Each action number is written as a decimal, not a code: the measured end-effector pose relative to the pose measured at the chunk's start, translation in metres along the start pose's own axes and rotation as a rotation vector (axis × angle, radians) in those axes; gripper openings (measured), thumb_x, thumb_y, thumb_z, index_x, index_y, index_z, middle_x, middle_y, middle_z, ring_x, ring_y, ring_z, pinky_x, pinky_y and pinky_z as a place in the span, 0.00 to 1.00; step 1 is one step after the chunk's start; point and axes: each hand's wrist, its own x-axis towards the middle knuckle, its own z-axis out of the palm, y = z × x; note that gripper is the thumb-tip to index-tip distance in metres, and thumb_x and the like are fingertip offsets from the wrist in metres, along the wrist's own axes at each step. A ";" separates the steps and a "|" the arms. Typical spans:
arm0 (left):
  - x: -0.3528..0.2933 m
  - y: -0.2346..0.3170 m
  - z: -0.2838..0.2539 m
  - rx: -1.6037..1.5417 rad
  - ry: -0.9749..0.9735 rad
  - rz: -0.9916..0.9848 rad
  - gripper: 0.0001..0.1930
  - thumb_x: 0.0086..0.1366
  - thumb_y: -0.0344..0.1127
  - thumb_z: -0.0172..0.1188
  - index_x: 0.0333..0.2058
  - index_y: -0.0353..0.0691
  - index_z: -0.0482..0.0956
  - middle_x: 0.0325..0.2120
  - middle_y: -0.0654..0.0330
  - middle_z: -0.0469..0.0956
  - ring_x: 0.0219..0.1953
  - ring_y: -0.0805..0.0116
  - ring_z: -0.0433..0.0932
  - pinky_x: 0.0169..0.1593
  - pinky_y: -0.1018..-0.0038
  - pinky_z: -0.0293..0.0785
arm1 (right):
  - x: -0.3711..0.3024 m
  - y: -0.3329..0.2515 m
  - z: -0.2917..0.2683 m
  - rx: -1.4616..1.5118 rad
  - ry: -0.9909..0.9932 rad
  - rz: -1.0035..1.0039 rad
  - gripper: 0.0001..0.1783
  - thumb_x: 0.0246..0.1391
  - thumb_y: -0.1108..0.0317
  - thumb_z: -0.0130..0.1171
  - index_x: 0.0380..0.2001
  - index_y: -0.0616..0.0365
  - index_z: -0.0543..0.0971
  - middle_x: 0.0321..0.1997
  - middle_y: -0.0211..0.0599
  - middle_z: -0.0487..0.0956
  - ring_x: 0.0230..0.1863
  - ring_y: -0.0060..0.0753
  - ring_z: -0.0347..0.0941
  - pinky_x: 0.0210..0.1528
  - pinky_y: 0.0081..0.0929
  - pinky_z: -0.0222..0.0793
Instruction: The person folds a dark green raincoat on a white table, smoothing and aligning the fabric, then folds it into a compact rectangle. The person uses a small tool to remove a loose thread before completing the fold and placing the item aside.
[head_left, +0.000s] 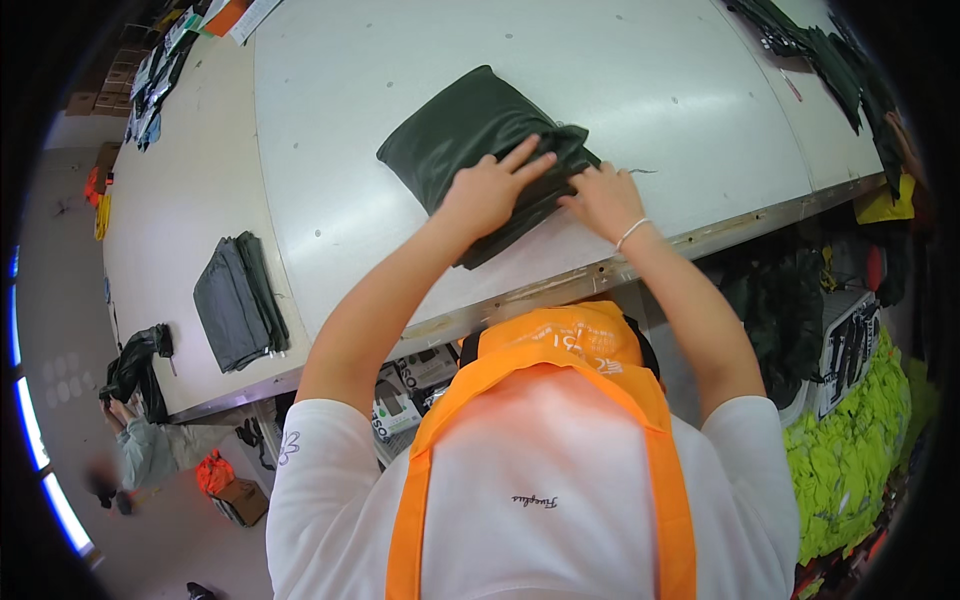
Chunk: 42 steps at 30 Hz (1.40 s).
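Observation:
A dark green, slightly shiny folded garment (455, 135) lies flat on the white table in front of me, its right end bunched and wrinkled. My left hand (492, 192) rests on the garment with its fingers spread over the fabric. Beside it, my right hand (606, 200) bends its fingers round the bunched right edge, thumb toward the left hand; a thin pale band circles that wrist. The fingertips of the right hand are partly hidden against the cloth.
A stack of dark folded garments (238, 305) lies on the table's left part. More dark garments (815, 60) lie at the far right. The table's worn front edge (540, 297) runs close to me. Below right is a heap of yellow-green clothing (850, 455). Another person (150, 450) is at the left.

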 end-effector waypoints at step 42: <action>-0.005 0.005 0.010 -0.618 0.158 0.392 0.15 0.47 0.33 0.67 0.33 0.40 0.72 0.36 0.54 0.69 0.40 0.54 0.70 0.42 0.67 0.70 | -0.048 -0.007 -0.019 0.756 0.027 0.012 0.05 0.46 0.70 0.60 0.26 0.61 0.80 0.27 0.40 0.73 0.29 0.44 0.71 0.32 0.33 0.67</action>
